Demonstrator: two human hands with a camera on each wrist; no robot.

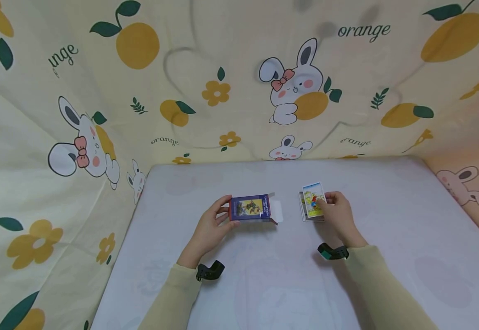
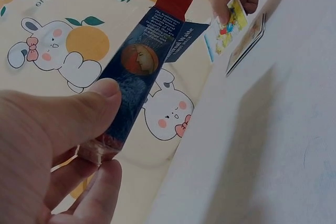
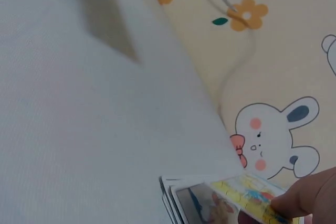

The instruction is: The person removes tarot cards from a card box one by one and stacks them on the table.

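My left hand (image 1: pixel 210 229) grips the closed end of a dark blue card box (image 1: pixel 247 208), thumb on one side and fingers on the other. The box is held above the table, its flaps open toward the right. In the left wrist view the box (image 2: pixel 131 72) shows small print and a round face picture. My right hand (image 1: pixel 338 213) pinches one illustrated card (image 1: pixel 314 199) with a yellow scene. That card is lifted at a tilt over a small stack of cards (image 3: pixel 202 203) lying on the table. Part of the stack is hidden under the card and fingers.
A white-covered table (image 1: pixel 264 284) lies under both hands. Behind it and at the sides hangs a cream cloth (image 1: pixel 239 59) printed with rabbits, oranges and flowers. Each wrist wears a black band with a camera mount (image 1: pixel 210 270).
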